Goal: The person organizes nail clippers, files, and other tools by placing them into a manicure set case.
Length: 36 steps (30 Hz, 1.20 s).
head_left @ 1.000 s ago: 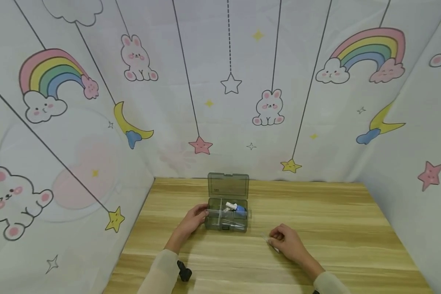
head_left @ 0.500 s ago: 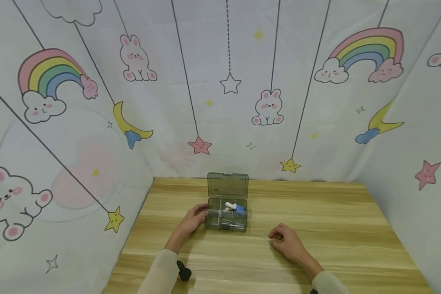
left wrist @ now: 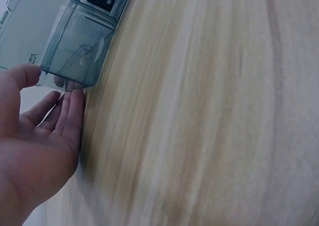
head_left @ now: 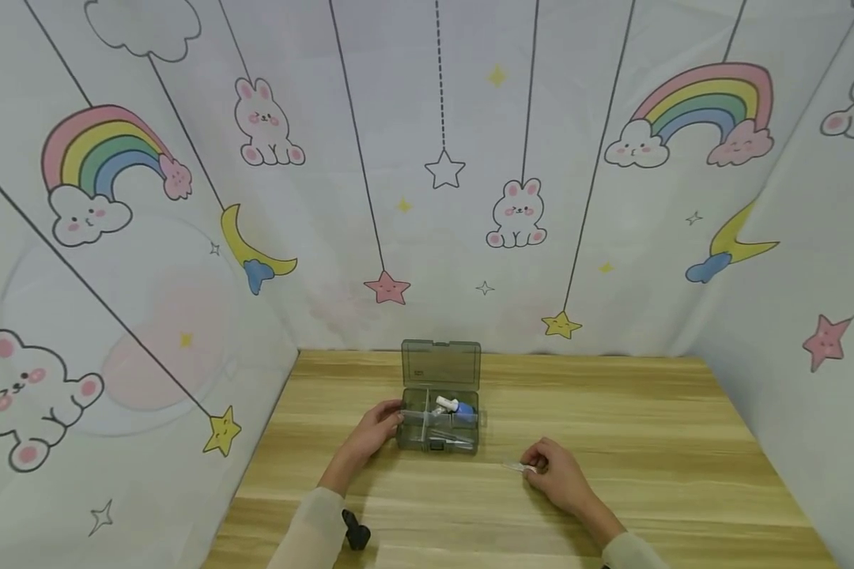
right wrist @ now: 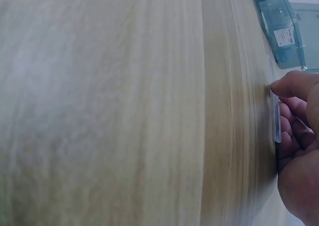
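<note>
A smoky see-through divided box (head_left: pixel 413 439) stands on the wooden table, its lid (head_left: pixel 441 365) raised at the back. Inside lie a blue item (head_left: pixel 463 409) with a white piece (head_left: pixel 446 405) against it, and thin clear pieces (head_left: pixel 451 440) in the front section. My left hand (head_left: pixel 373 429) rests at the box's left side, fingers nearly straight against the wall and thumb at the rim in the left wrist view. To the right of the box, my right hand (head_left: pixel 557 472) pinches a thin clear plastic strip (right wrist: pixel 276 117) low over the table; its far end points toward the box.
Pale fabric walls (head_left: pixel 470 261) printed with rainbows, rabbits and stars enclose the table's back and sides. A black device (head_left: pixel 357 531) sits by the left sleeve. The wooden tabletop (head_left: pixel 612 403) extends around the box and both hands.
The clear strip has turned in my right fingers from a slant to a more level lie, its tip pointing left. The left hand stays at the box, and the head view has tilted slightly up.
</note>
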{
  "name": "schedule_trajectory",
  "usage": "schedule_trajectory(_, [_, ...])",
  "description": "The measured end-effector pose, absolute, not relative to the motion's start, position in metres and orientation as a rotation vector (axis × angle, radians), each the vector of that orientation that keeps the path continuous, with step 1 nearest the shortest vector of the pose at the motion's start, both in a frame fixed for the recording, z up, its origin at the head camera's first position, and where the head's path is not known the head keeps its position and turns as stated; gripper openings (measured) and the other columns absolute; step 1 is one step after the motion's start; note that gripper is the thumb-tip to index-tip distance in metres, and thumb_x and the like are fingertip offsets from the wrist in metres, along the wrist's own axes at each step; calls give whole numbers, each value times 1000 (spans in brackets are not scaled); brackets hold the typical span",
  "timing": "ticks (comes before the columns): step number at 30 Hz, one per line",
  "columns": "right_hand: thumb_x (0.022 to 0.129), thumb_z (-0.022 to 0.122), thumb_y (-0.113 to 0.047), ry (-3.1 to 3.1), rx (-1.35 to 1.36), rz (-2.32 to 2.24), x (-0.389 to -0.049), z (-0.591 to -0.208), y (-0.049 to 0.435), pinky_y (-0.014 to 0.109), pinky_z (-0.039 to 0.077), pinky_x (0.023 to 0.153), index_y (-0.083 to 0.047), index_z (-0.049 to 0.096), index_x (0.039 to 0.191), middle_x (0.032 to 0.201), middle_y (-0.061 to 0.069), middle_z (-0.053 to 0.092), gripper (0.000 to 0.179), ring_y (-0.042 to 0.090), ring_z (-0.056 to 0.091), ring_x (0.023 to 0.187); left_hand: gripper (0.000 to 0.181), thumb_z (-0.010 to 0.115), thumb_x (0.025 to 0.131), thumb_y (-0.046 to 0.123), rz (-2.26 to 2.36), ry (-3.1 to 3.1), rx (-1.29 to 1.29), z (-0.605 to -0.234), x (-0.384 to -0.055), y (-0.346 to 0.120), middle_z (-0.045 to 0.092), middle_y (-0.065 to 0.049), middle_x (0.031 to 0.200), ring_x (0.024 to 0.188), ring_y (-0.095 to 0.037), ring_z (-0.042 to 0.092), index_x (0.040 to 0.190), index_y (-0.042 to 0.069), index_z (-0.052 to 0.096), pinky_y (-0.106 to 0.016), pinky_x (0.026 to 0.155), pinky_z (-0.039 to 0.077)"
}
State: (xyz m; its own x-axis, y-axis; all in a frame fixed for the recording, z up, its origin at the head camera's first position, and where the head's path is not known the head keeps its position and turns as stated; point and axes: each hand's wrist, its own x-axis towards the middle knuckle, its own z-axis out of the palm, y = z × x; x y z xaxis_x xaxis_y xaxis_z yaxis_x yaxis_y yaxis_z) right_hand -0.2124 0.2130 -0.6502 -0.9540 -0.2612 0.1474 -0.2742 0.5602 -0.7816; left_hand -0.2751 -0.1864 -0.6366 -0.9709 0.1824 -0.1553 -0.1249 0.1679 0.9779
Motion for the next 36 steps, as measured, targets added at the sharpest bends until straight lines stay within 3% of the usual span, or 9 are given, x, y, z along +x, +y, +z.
schedule_trajectory(14, [87,78,3,-2815,467,1489,-215,-649,215,25,51,74,-10,71,96,92,3,66,18,12,58,84,52,57,112,20,1889,2198,65,-637,-274,-186,51,-27,153,140,-43,50,156,-4,45,-57,110,48])
schedule_trajectory(22, [88,81,1,-2788,461,1449,-214,-656,213,26,52,76,-15,72,93,89,-6,64,19,11,58,84,50,57,111,19,1902,2198,53,-639,-275,-187,52,-27,152,139,-42,51,154,-5,46,-57,110,48])
schedule_trajectory(36, [91,78,4,-2750,473,1482,-224,-643,211,25,52,69,-10,71,93,87,-3,65,16,8,59,79,49,57,111,17,1898,2220,36,-640,-275,-185,53,-26,151,138,-40,53,154,-4,48,-55,108,50])
